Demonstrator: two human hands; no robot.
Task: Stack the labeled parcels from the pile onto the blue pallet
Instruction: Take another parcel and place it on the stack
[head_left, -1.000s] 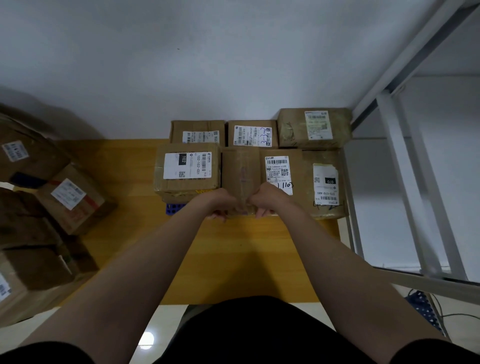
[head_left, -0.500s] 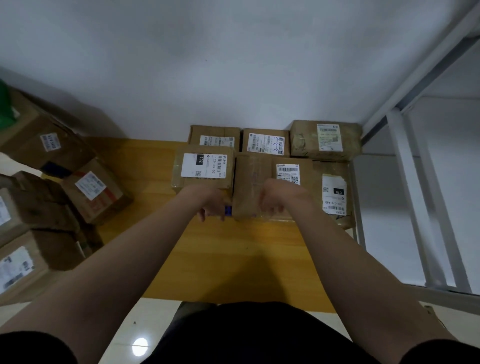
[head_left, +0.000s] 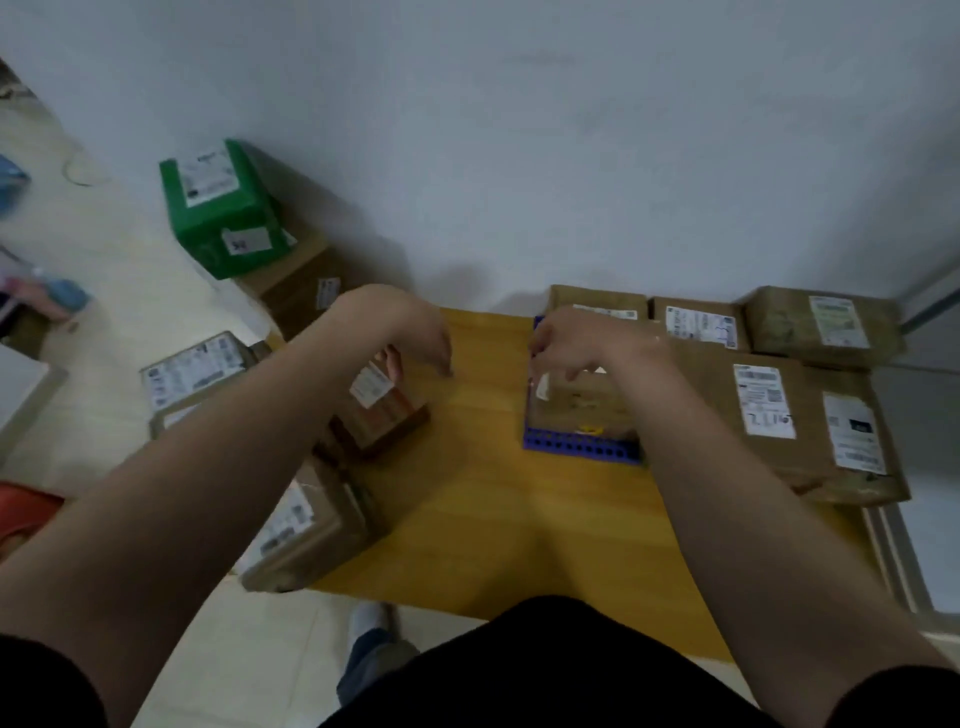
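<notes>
The left hand (head_left: 415, 338) hangs with its grip loose and apart, holding nothing, over one small taped parcel (head_left: 379, 410); blur hides whether they touch. The right hand (head_left: 566, 343) is likewise slack-fingered and holds nothing, above the front-left parcel (head_left: 576, 410) on the blue pallet (head_left: 576, 449). Six brown parcels sit on that pallet, three in front and three behind. On the left, the pile shows five: the small one, three more brown boxes, and one green box (head_left: 223, 208). A yellow wooden surface (head_left: 478, 519) lies under the pallet.
</notes>
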